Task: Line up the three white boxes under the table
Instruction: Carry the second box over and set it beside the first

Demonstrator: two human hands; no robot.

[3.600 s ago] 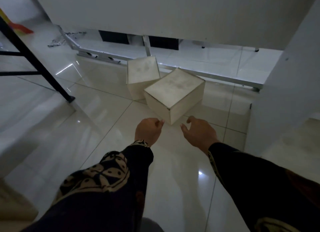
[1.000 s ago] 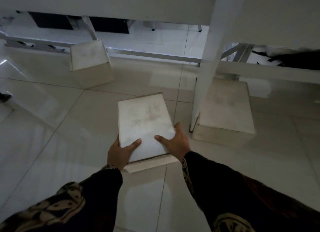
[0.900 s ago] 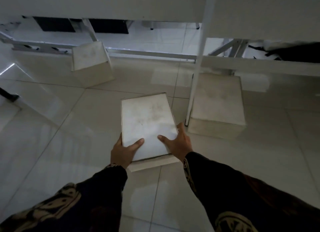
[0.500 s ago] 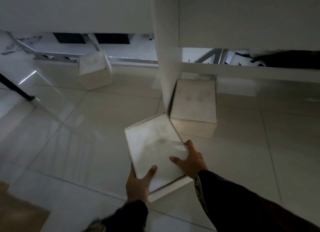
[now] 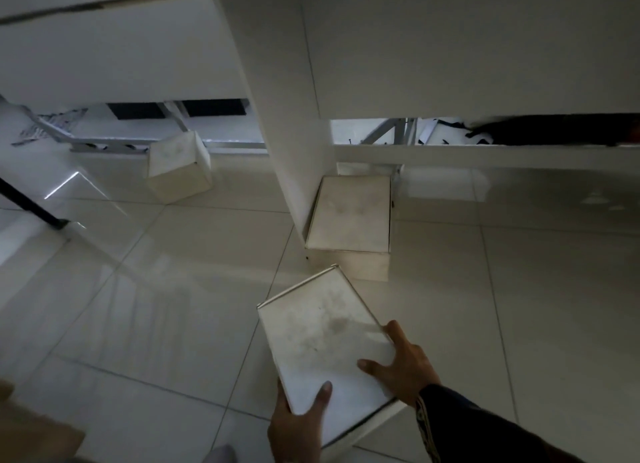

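Observation:
I hold a white box [image 5: 322, 341] low in the middle of the view, turned at an angle. My left hand [image 5: 298, 428] grips its near left corner with the thumb on top. My right hand [image 5: 403, 365] grips its right edge, fingers spread over the top. A second white box [image 5: 351, 216] sits on the tiled floor just beyond it, close against the white table leg [image 5: 277, 116]. A third white box [image 5: 178, 166] stands at the back left, turned askew, beside a metal rail.
A white tabletop [image 5: 450, 47] spans the upper view, with a white crossbar [image 5: 485, 156] beneath it at the right. A metal floor rail [image 5: 104, 145] runs at the back left. A black slanted leg [image 5: 31, 204] stands at the left. Something tan [image 5: 31, 431] shows bottom left.
The box in my hands has come nearer to me and turned further clockwise. The view has shifted so the table leg and the second box sit more central.

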